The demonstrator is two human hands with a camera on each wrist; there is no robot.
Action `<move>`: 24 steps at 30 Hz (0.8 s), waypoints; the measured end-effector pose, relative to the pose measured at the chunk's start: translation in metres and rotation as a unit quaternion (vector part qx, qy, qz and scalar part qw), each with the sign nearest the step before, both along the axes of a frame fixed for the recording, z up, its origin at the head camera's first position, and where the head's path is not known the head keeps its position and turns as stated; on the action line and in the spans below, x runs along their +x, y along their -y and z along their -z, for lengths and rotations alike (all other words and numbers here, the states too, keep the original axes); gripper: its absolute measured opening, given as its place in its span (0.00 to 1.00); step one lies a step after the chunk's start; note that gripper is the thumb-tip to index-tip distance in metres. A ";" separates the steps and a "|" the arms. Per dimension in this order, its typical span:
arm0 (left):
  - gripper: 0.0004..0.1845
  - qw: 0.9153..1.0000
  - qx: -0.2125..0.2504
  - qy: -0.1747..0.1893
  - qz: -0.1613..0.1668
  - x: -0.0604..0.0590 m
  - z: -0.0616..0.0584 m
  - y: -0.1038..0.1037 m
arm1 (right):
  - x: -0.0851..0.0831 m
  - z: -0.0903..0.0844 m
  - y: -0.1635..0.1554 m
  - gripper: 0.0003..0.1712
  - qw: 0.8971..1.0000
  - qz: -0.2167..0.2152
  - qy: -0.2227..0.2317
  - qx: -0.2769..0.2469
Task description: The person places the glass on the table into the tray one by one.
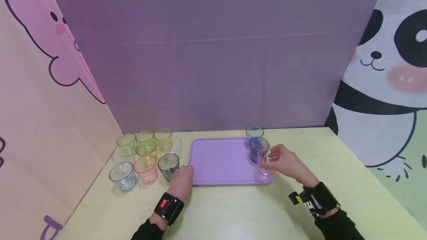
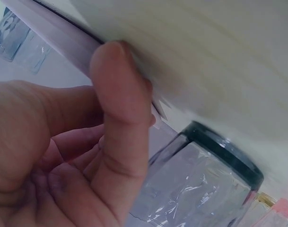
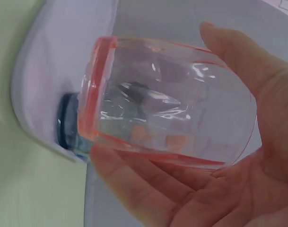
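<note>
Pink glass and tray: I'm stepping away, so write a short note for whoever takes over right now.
Right hand grips a clear pink glass at the right end of the purple tray, beside two bluish glasses.
Left hand rests at the tray's left edge, next to a dark grey glass; its fingers hold nothing.
Done: two glasses at the tray's right end.
Left: the pink glass is still in hand; a cluster of coloured glasses stands left of the tray.

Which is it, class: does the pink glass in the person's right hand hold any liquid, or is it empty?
Empty. The right wrist view looks straight through the pink glass gripped by the right hand, and no liquid shows inside.
</note>
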State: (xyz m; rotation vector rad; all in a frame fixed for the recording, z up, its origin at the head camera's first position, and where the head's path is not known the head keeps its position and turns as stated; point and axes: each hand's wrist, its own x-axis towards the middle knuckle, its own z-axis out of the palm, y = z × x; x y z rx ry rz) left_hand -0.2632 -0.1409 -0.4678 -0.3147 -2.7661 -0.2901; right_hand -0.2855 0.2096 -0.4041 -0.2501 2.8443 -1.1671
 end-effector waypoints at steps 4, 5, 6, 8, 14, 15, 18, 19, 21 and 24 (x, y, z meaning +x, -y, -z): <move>0.05 1.000 -0.003 -0.001 -0.001 0.000 0.001 0.000 | 0.001 0.006 0.006 0.44 1.000 -0.014 0.007 0.005; 0.05 1.000 -0.004 -0.002 -0.001 0.000 0.001 0.000 | 0.000 0.007 0.007 0.44 1.000 -0.014 0.007 0.005; 0.06 1.000 -0.004 -0.003 -0.001 0.000 0.001 0.000 | 0.000 0.008 0.008 0.43 1.000 -0.015 0.006 0.004; 0.06 1.000 -0.003 -0.004 0.000 0.000 0.001 0.000 | 0.000 0.009 0.010 0.43 1.000 -0.014 0.005 0.010; 0.06 1.000 -0.003 -0.004 0.001 0.000 -0.001 0.000 | 0.000 0.013 0.012 0.44 0.999 -0.012 0.020 0.037; 0.06 1.000 -0.003 -0.005 0.002 0.000 -0.001 0.000 | 0.000 0.014 0.012 0.45 0.999 -0.012 0.021 0.042; 0.05 1.000 -0.004 -0.005 0.002 0.001 -0.002 -0.001 | -0.001 0.016 0.012 0.46 0.998 -0.013 0.021 0.054; 0.05 1.000 -0.005 -0.004 0.002 0.001 -0.002 -0.001 | -0.001 0.017 0.012 0.47 0.998 -0.013 0.022 0.057; 0.05 1.000 -0.005 -0.005 0.001 0.001 -0.003 -0.001 | -0.002 0.019 0.012 0.47 0.998 -0.013 0.023 0.058; 0.05 1.000 -0.006 -0.003 -0.002 0.001 -0.003 -0.001 | -0.004 0.021 0.013 0.48 0.998 -0.009 0.028 0.058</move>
